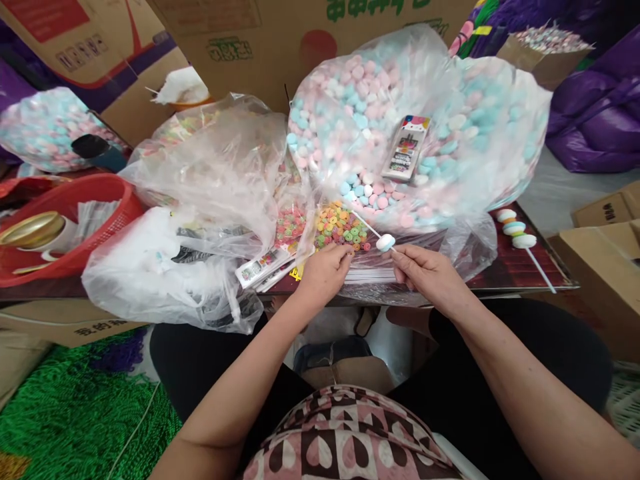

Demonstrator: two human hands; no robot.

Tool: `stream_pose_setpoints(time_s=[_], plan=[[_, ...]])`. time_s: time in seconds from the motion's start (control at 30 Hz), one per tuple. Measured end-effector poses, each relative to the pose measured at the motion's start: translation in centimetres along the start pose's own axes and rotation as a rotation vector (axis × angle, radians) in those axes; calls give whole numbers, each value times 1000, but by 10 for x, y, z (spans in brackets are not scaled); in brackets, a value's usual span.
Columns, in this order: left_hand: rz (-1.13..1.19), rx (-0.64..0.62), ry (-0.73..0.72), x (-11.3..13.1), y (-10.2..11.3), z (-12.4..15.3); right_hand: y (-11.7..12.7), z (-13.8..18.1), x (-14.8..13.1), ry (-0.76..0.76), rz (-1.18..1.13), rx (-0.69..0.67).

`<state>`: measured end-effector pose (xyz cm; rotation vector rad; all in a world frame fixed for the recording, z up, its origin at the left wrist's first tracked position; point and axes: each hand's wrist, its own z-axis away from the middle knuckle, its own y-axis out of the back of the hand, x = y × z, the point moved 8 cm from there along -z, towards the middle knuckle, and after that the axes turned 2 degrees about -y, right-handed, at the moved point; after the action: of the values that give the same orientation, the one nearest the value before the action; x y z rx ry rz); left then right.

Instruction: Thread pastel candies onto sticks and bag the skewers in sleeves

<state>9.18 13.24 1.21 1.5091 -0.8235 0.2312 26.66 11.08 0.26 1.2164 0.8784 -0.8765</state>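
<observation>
My right hand [425, 270] pinches a thin white stick [365, 225] that carries one blue and white marshmallow [385, 243] near my fingers. My left hand [325, 270] is curled, its fingertips at a small bag of colourful candy rings [340, 227]; what it grips, if anything, I cannot make out. Behind both hands lies a big clear bag of pink, blue and white marshmallows [370, 107]. A finished stick with three stacked marshmallows [517, 233] lies on the table to the right.
A flat printed packet [406, 148] rests on the big marshmallow bag. Crumpled clear bags [200, 200] fill the left of the table beside a red basket [65, 220] holding a gold-lidded jar [33, 230]. Cardboard boxes [605, 267] stand at right and behind.
</observation>
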Motion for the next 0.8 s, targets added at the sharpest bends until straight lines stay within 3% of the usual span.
stream_pose_setpoints(time_s=[0.17, 0.5, 0.67, 0.8], plan=[[-54, 1, -34, 6, -2, -16, 4, 1, -2, 17, 50, 9], [-491, -110, 114, -10, -18, -22, 23, 4, -11, 98, 79, 106], [-493, -172, 63, -3, -22, -18, 23, 8, -14, 112, 151, 101], [-427, -116, 21, -1, -22, -15, 24, 10, -16, 137, 189, 137]])
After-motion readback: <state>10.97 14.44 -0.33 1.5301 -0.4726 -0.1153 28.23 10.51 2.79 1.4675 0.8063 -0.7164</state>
